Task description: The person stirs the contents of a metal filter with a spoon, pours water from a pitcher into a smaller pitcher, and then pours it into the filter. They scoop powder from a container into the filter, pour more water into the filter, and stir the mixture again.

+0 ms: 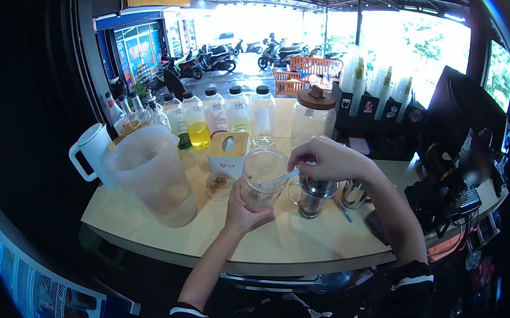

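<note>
My left hand [246,213] is wrapped round the lower part of a clear jar [266,163], which it holds tilted above the counter. With bent fingers, my right hand [329,158] grips the end of a white spoon [286,177]; the spoon's other end reaches into the jar. What the jar contains is hard to make out. Just right of the jar, under my right hand, stands a glass mug with a metal drip filter [313,198] on top. A small clear dish with brown bits [220,185] sits to the left of the jar.
A large frosted pitcher [150,175] and a white jug [94,153] stand at the left. Behind are several bottles [214,112], a tissue box [227,154] and a wooden-lidded jar [314,119]. Cup stacks [355,77] and a dark machine [454,179] are on the right.
</note>
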